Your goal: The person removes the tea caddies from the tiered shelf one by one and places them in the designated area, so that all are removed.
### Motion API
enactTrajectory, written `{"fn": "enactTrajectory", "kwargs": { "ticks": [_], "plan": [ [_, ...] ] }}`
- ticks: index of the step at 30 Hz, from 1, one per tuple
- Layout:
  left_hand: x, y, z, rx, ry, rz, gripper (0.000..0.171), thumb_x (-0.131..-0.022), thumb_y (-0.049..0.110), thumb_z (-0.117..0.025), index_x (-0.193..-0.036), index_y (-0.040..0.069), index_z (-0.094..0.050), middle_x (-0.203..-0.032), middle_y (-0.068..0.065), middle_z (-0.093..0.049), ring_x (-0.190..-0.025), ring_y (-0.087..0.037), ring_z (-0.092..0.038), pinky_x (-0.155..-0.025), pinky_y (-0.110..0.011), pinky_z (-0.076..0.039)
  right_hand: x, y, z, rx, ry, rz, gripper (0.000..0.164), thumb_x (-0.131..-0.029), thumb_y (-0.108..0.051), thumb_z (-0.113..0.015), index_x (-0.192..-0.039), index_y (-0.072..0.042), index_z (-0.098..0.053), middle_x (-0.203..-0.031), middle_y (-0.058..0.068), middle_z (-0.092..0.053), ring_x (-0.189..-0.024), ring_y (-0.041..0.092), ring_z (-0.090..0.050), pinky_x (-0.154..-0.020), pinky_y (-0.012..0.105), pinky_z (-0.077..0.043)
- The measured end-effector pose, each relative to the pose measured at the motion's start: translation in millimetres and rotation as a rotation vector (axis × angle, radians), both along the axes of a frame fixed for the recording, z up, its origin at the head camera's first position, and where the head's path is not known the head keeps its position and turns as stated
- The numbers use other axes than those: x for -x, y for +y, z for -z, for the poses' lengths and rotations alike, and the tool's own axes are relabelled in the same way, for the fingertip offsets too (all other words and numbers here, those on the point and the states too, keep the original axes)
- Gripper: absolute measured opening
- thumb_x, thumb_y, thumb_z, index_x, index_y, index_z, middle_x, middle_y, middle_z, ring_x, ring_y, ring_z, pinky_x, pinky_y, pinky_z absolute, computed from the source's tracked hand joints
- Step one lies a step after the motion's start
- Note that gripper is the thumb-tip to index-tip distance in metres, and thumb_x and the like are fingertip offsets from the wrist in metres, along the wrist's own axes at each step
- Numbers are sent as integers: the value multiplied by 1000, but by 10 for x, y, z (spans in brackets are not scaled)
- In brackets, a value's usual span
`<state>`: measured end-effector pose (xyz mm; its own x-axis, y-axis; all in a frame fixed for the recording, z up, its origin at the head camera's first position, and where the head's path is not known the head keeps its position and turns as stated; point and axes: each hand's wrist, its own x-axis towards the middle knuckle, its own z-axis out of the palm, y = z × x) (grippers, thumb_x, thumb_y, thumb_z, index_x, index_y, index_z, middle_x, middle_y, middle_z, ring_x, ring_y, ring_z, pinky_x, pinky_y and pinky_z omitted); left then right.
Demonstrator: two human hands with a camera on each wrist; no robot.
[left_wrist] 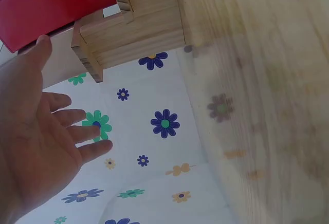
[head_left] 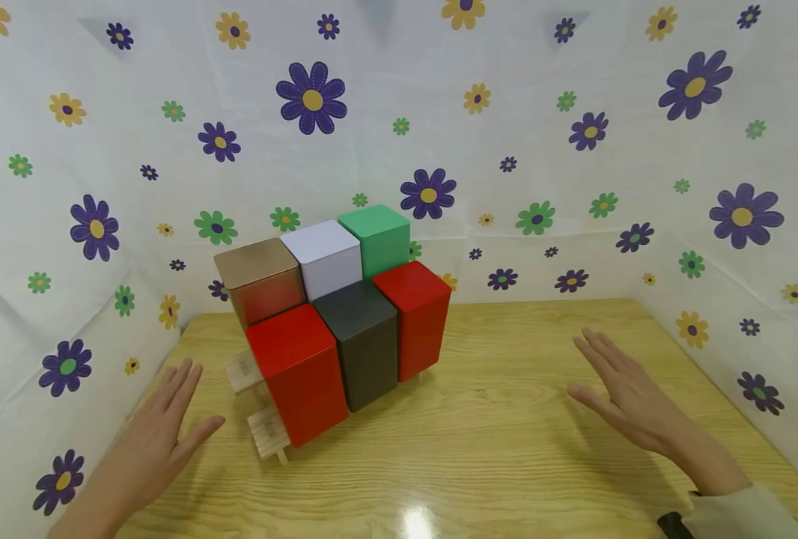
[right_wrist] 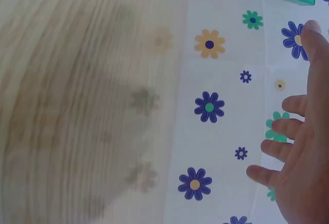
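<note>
My left hand point(head_left: 150, 438) hovers above the table's left side with its fingers straight and thumb spread, holding nothing. Just right of it, a wooden rack point(head_left: 269, 430) bears two rows of tall rectangular boxes. In the front row are a red box point(head_left: 305, 389), a black box point(head_left: 365, 344) and another red box point(head_left: 419, 322). Behind them stand a brown box point(head_left: 260, 277), a white box point(head_left: 328, 262) and a green box point(head_left: 379, 239). My right hand point(head_left: 631, 400) is held over the right side of the table, empty, fingers extended, well apart from the boxes.
The wood-grain table point(head_left: 500, 449) reaches back to a white curtain point(head_left: 540, 135) printed with purple, yellow and green flowers, which also encloses both sides. A light sleeve point(head_left: 742, 516) covers the right forearm, with a dark band point(head_left: 674, 525) beside it.
</note>
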<state>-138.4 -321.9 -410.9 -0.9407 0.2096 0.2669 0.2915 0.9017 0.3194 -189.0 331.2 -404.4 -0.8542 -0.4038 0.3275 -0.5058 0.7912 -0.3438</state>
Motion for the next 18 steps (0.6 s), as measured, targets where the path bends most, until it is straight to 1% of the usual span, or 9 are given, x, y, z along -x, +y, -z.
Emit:
{"fn": "enactTrajectory", "kwargs": {
  "ticks": [3,6,9,11,12,18],
  "plan": [
    [20,31,-35,-82,-35,-7,86,-105,40,-62,-166,7,-11,-167,-28,-16,-151,-52,-16,-112,-73,-22,50,-116,-26,40,24,-24,78,-102,-27,-67,-165,-9,-25,-167,22,-24,-150,47,-23,-114,71,-23],
    [38,88,-75,-142,-28,-3,85,-105,37,-63,-167,10,-11,-166,-29,-19,-146,-56,-24,-107,-76,-29,89,-227,-50,76,15,-44,74,-103,-25,-66,-164,-10,-26,-166,22,-26,-148,50,-27,-112,71,-26],
    [48,155,-96,-200,-28,14,84,-105,35,-63,-167,10,-11,-165,-30,-22,-144,-58,-27,-106,-77,-29,140,-351,-72,118,-33,-67,70,-106,-24,-62,-165,-11,-26,-166,22,-26,-148,50,-26,-110,74,-27],
    [64,197,-102,-233,-24,23,83,-105,34,-63,-166,8,-12,-164,-31,-24,-143,-58,-28,-106,-77,-29,188,-442,-93,150,-60,-86,68,-107,-23,-59,-165,-11,-26,-166,22,-26,-148,50,-26,-109,75,-27],
    [75,216,-103,-243,-18,23,83,-105,33,-63,-166,7,-13,-163,-31,-25,-142,-58,-30,-105,-76,-31,215,-489,-108,170,-72,-96,66,-107,-23,-58,-164,-11,-26,-166,21,-27,-148,50,-27,-109,75,-28],
    [172,297,-85,-311,28,42,76,-106,26,-62,-163,1,-20,-158,-31,-34,-129,-55,-48,-96,-71,-45,391,-761,-197,291,-127,-160,60,-110,-24,-50,-164,-12,-27,-161,22,-36,-137,52,-43,-97,78,-40]
  ]
}}
